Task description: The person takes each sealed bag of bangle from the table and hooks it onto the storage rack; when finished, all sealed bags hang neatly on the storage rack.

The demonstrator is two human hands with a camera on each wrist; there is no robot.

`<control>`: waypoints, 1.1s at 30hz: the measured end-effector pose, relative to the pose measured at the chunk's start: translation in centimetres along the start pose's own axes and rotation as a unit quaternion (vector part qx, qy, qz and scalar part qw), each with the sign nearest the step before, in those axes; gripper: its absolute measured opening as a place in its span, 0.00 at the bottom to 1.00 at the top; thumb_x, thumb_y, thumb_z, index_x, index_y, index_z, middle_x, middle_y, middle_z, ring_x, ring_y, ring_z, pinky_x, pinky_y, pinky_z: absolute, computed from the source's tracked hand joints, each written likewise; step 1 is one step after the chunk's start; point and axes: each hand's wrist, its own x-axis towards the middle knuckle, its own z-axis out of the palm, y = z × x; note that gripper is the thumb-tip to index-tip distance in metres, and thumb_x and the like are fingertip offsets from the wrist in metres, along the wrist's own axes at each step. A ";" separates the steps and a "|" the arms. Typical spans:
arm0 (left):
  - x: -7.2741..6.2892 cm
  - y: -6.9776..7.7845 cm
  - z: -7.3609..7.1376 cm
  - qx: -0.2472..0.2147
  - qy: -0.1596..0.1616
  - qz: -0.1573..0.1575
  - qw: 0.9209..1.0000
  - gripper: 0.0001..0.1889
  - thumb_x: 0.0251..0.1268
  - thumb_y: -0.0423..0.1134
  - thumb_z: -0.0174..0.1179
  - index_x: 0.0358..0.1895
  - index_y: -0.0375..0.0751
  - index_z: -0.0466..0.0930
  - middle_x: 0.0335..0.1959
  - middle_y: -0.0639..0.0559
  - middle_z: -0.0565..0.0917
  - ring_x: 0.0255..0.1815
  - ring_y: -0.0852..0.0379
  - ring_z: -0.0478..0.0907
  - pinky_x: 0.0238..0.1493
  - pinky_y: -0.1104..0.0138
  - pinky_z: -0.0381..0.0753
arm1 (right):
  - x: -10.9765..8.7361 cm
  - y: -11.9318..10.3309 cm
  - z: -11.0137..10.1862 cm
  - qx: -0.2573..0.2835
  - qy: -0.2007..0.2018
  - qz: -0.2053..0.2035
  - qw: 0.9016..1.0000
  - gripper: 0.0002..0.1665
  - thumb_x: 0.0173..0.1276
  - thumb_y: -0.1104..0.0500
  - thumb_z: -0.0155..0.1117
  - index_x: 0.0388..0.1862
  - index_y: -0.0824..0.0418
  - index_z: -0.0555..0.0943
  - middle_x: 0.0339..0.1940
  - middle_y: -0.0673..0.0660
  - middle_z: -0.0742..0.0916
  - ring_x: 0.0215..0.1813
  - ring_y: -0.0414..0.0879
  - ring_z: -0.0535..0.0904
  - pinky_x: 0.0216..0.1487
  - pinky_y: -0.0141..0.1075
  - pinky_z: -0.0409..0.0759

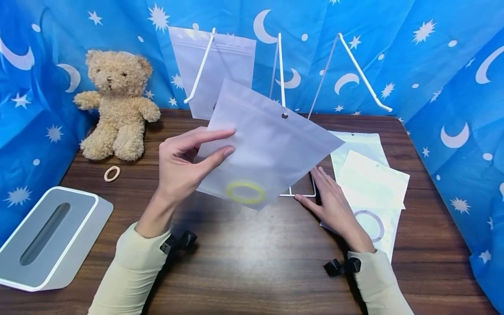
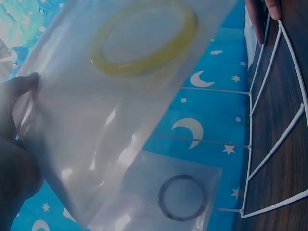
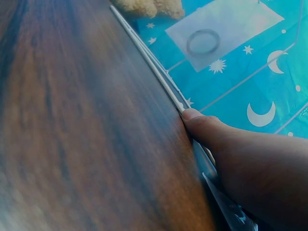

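My left hand pinches a frosted zip bag by its side edge, thumb in front. The bag hangs tilted in the air, with a yellow ring inside near its lower corner. My right hand rests at the base of a white wire display rack, fingers fairly straight along the side and thumb on the front wire. A second frosted bag hangs on the rack's left hook; a dark ring shows in it.
More frosted bags lie overlapping at the right, one with a purple ring. On the left are a teddy bear, a small wooden ring and a grey-topped tissue box. A star-and-moon curtain surrounds the table.
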 end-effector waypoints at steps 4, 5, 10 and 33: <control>0.0 -0.5 0.0 0.010 -0.005 -0.007 1.000 0.14 0.50 0.14 0.65 0.43 0.18 0.82 0.40 0.32 0.85 0.41 0.48 0.84 0.20 0.73 0.63 | 0.0 0.1 0.1 0.001 0.000 -0.001 1.000 0.55 0.65 0.32 0.61 0.80 0.57 0.53 0.77 0.58 0.62 0.78 0.55 0.52 0.71 0.56 0.54; 0.1 -0.6 0.0 0.012 -0.007 -0.009 1.000 0.14 0.50 0.14 0.65 0.43 0.18 0.82 0.41 0.32 0.85 0.42 0.48 0.84 0.20 0.73 0.63 | 0.0 0.1 0.1 0.001 -0.001 -0.001 1.000 0.55 0.65 0.32 0.61 0.80 0.57 0.53 0.77 0.59 0.62 0.78 0.55 0.52 0.71 0.56 0.54; 0.2 -1.1 0.1 0.023 -0.006 -0.010 1.000 0.14 0.50 0.14 0.65 0.44 0.19 0.83 0.42 0.33 0.85 0.43 0.48 0.84 0.23 0.73 0.67 | -0.2 0.0 0.1 0.004 0.000 -0.001 1.000 0.54 0.65 0.33 0.62 0.79 0.60 0.55 0.77 0.60 0.63 0.77 0.55 0.52 0.71 0.56 0.54; 3.9 -10.5 4.3 0.006 0.174 0.027 0.984 0.14 0.53 0.15 0.64 0.46 0.17 0.81 0.44 0.31 0.84 0.50 0.42 0.81 0.50 0.60 0.79 | 0.0 0.1 -0.1 0.004 0.008 -0.007 1.000 0.54 0.65 0.33 0.63 0.78 0.62 0.56 0.77 0.60 0.63 0.77 0.56 0.53 0.70 0.56 0.55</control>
